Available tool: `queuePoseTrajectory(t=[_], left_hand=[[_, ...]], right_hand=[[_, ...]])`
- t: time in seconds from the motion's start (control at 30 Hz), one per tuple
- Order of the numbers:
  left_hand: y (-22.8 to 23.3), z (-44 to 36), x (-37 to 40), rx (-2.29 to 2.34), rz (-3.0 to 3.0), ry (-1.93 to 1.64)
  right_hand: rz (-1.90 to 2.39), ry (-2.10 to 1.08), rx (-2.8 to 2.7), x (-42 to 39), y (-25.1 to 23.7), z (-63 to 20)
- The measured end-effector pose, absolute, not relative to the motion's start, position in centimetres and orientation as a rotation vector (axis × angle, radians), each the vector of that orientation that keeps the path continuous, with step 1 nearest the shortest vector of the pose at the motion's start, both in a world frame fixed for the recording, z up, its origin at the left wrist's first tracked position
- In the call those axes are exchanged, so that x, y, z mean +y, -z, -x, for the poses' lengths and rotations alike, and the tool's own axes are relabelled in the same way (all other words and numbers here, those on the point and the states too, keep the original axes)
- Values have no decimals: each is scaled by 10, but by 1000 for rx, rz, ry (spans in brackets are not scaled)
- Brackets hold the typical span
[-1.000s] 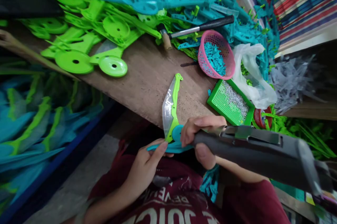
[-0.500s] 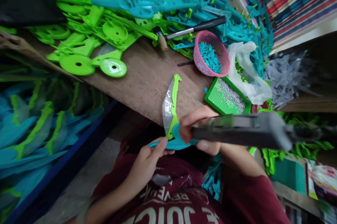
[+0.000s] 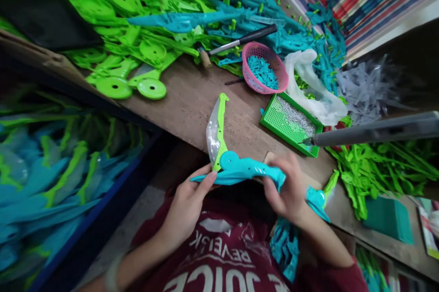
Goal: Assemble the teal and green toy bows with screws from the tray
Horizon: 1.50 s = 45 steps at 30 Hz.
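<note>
A plastic toy knife [image 3: 240,168], with a teal handle and a curved green-and-clear blade [image 3: 216,132], lies across both hands near the bench edge. My left hand [image 3: 192,196] pinches its pointed teal end by the blade joint, thumb on top. At the other end of the handle is my right hand [image 3: 286,186], slightly blurred, with thumb and fingers around the tip. A grey power screwdriver [image 3: 373,129] hangs to the right, apart from both hands, its bit over a green perforated tray [image 3: 269,122] of small metal screws.
On the wooden bench [image 3: 178,113] stands a pink basket [image 3: 247,72] of small teal parts beside a hammer [image 3: 236,44]. Green parts [image 3: 120,3] and teal parts [image 3: 291,31] are heaped behind. At left, a blue-edged bin [image 3: 113,196] holds similar toy knives. A white plastic bag [image 3: 291,72] lies right.
My right hand has let go of the screwdriver, which now hangs farther right and higher. That hand has moved to the handle's right end. My left hand still holds the toy knife.
</note>
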<state>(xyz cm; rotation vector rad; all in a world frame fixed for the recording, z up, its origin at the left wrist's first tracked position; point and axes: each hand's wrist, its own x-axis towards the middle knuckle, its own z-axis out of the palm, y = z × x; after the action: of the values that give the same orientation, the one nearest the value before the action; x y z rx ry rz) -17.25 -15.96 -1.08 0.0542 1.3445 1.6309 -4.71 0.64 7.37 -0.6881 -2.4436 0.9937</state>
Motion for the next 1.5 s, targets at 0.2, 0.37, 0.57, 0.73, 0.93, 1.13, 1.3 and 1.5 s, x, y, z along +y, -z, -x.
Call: queuePoseTrajectory(t=[0.2, 0.37, 0.57, 0.73, 0.93, 1.13, 1.3, 1.5], left_hand=[[4, 173, -161, 1351, -132, -1598], [7, 179, -158, 1345, -178, -1557], [10, 184, -149, 1237, -130, -1526], [12, 186, -147, 1165, -51, -1517], [8, 186, -145, 1200, 11, -1537], [-1, 191, -144, 1312, 40, -1557], [1, 190, -148, 1326, -132, -1476], [3, 181, -152, 1386, -331, -1412]], right_hand=[[522, -1573, -2697, 25, -43, 110], [-48, -1443, -2784, 36, -24, 121], [119, -896, -2650, 44, -34, 99], [445, 122, -1892, 66, -87, 36], [612, -963, -2611, 45, -87, 62], [643, -1543, -2884, 44, -34, 124], [317, -1779, -2860, 62, -28, 117], [636, -1899, -2800, 48, -36, 129]])
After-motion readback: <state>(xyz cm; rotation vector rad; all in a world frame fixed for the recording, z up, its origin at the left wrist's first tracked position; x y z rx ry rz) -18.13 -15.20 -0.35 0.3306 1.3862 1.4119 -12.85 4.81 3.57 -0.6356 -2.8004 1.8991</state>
